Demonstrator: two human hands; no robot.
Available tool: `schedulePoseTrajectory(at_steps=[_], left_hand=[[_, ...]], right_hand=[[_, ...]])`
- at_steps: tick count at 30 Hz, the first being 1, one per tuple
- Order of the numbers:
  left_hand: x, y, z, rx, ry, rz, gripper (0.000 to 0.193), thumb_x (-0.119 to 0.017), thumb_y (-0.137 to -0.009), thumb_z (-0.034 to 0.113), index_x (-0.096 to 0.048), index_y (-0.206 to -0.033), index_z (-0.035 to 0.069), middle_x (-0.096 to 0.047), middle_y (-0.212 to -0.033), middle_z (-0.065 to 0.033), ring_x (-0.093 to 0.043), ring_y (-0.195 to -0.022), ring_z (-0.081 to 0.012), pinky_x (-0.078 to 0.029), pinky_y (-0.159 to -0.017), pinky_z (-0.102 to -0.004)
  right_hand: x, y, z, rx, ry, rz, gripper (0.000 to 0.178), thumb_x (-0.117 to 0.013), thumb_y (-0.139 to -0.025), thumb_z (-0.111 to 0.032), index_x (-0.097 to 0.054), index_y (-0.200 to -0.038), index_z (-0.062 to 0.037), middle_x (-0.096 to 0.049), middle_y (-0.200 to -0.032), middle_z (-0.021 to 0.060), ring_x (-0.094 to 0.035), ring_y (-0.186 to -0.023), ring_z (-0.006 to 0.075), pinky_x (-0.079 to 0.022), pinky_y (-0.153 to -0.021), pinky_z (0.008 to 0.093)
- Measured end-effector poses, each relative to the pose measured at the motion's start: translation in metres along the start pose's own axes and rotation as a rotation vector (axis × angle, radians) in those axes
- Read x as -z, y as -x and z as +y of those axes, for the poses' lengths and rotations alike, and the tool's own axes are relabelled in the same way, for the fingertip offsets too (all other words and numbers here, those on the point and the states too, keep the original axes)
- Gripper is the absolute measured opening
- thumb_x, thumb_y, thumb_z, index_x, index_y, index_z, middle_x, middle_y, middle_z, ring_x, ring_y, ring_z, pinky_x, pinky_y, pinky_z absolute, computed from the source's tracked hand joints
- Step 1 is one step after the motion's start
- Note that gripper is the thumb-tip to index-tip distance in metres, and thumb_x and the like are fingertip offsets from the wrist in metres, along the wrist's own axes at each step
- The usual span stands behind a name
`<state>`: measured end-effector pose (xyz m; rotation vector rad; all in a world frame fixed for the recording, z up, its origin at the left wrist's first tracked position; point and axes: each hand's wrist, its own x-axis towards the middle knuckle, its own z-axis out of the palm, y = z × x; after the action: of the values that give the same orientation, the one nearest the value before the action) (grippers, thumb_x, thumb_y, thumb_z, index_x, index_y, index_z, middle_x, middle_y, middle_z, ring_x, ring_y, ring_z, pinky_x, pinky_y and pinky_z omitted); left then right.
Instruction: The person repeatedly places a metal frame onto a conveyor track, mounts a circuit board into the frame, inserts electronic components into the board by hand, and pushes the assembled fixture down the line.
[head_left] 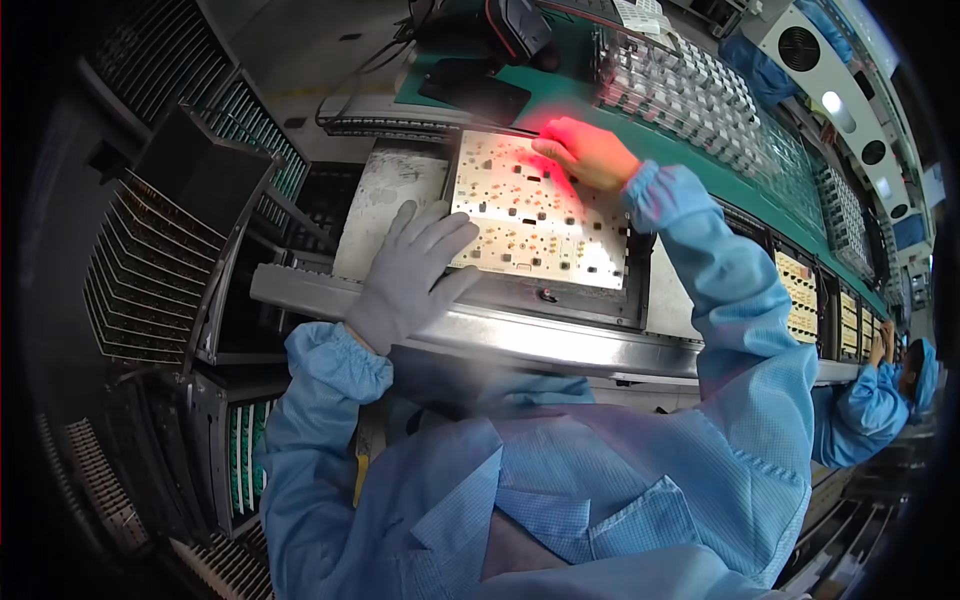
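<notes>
A pale circuit board panel [530, 235] dotted with small dark and amber parts lies in a dark frame [590, 305] on a metal conveyor in front of me. My left hand [415, 270], in a grey glove, is open at the panel's left edge, its fingers spread and the tips reaching that edge. At the far edge is my right hand [590, 153], bare at the fingers, with the thumb over the board's surface. Red light and blur smear its fingers, so I cannot tell whether they grip the edge. The hand hides part of the panel's far side.
A black scanner-like device [515, 30] stands beyond the panel on a green mat [570, 95]. Clear trays of white parts [680, 90] run along the far right. Racks of boards [150, 270] stand at left. A co-worker [875, 400] works farther down the line.
</notes>
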<state>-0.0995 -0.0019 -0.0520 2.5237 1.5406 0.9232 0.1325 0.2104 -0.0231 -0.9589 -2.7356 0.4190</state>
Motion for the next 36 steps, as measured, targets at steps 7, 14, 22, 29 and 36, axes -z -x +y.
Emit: schedulePoseTrajectory(at_steps=[7, 14, 22, 29, 36], left_hand=[[-0.017, -0.004, 0.006, -0.045, -0.042, -0.109, 0.047, -0.057, -0.087, 0.037, -0.054, -0.124, 0.009, -0.05, -0.132, -0.0123, -0.039, -0.128, -0.0318, -0.022, -0.11, -0.054], [-0.022, -0.013, 0.02, -0.005, 0.071, -0.188, 0.049, -0.056, -0.088, 0.041, -0.052, -0.128, 0.012, -0.047, -0.135, -0.0164, -0.042, -0.127, -0.0353, -0.025, -0.109, -0.0502], [-0.026, -0.022, 0.028, -0.105, -0.091, -0.212, 0.049, -0.054, -0.088, 0.042, -0.053, -0.127, 0.011, -0.049, -0.132, -0.0162, -0.047, -0.122, -0.0339, -0.028, -0.109, -0.0457], [-0.004, -0.053, 0.031, 0.202, 0.196, -0.329, 0.035, -0.058, -0.088, 0.03, -0.062, -0.113, 0.006, -0.065, -0.101, -0.014, -0.06, -0.095, -0.0295, -0.048, -0.081, -0.0403], [-0.077, -0.124, -0.024, 0.182, -0.286, 0.222, 0.017, -0.063, -0.08, 0.029, -0.058, -0.083, 0.013, -0.056, -0.084, -0.0093, -0.057, -0.078, -0.0321, -0.046, -0.068, -0.0446]], right_hand=[[-0.016, 0.072, -0.014, 0.107, 0.254, 0.256, 0.052, -0.056, -0.09, -0.036, -0.046, -0.132, -0.0068, -0.05, -0.122, 0.0168, -0.048, -0.114, 0.0333, -0.036, -0.097, 0.042], [-0.021, 0.131, -0.02, 0.012, 0.179, 0.029, 0.062, -0.055, -0.089, -0.042, -0.041, -0.139, -0.0078, -0.041, -0.138, 0.0187, -0.04, -0.126, 0.0355, -0.029, -0.105, 0.0463], [-0.013, 0.139, -0.011, -0.007, 0.308, -0.029, 0.064, -0.051, -0.087, -0.051, -0.043, -0.139, -0.0158, -0.039, -0.144, 0.0114, -0.037, -0.129, 0.0352, -0.021, -0.107, 0.0534], [-0.01, 0.143, 0.002, 0.047, 0.119, 0.026, 0.052, -0.058, -0.086, -0.043, -0.054, -0.128, -0.0121, -0.051, -0.134, 0.0094, -0.043, -0.128, 0.0302, -0.026, -0.106, 0.05], [-0.003, 0.119, 0.055, -0.322, 0.537, 0.387, 0.03, -0.071, -0.074, -0.032, -0.057, -0.086, -0.0089, -0.057, -0.087, 0.0094, -0.054, -0.088, 0.0292, -0.04, -0.075, 0.0408]])
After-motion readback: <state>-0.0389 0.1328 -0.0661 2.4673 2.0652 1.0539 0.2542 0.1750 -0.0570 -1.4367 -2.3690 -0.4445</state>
